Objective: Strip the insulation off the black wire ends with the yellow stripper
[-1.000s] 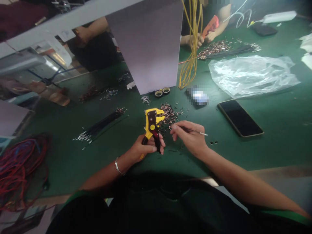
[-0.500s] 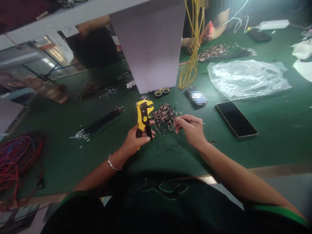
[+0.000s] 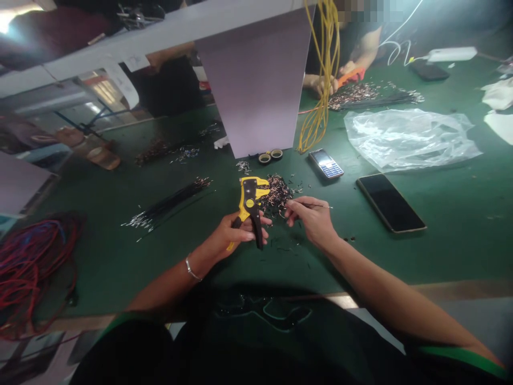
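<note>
Green worktable point(image 3: 465, 230), pale upright panel point(image 3: 258, 96)

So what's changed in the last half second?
The left hand moved the yellow tool rightward, again overlapping the scrap pile in view. The orange tool beyond tipped flatter. Nothing was visibly let go. The right hand still holds a thin wire; the black wires and large phone stayed put.

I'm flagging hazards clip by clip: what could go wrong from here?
The left hand holds the yellow-and-black, two-handled wire stripper in an open-fingered grip, so the tool might slip. Its open jaws appear close to the loose heap of copper-coloured and black wire scraps, so a scrap could catch between them. The thin dark wire with a pale tip, held in the right hand beside that heap, could get lost among similar scraps if dropped.
</note>
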`<state>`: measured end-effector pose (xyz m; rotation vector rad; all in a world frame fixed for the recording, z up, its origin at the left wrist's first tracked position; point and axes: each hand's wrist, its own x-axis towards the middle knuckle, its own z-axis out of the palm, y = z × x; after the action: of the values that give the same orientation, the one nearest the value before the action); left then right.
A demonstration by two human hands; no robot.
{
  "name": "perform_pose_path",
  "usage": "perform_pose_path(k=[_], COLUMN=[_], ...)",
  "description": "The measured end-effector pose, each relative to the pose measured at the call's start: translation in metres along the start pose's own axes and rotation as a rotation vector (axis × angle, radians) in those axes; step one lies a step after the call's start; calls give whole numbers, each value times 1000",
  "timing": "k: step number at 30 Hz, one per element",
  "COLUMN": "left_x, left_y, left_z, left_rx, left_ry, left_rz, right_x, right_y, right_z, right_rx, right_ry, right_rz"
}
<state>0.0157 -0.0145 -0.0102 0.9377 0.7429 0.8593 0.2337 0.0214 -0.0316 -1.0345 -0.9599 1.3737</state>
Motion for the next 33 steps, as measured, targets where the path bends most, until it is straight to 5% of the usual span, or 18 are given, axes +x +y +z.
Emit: perform_pose_path(k=[13,21,33], left_x=[2,3,3], left_y=[-3,8,5], left_z=[-5,-10,-5], left_rx=[-61,-183,-185], left_ry=[-21,-40,-80], left_rz=[-95,-10,-5], right_x=[-6,-13,-20], right_y=[-2,-3,3], right_z=[1,3,12], right_rx=[-73,53,143], right_ry=[-124,-312,-404], right_rz=[33,140,284])
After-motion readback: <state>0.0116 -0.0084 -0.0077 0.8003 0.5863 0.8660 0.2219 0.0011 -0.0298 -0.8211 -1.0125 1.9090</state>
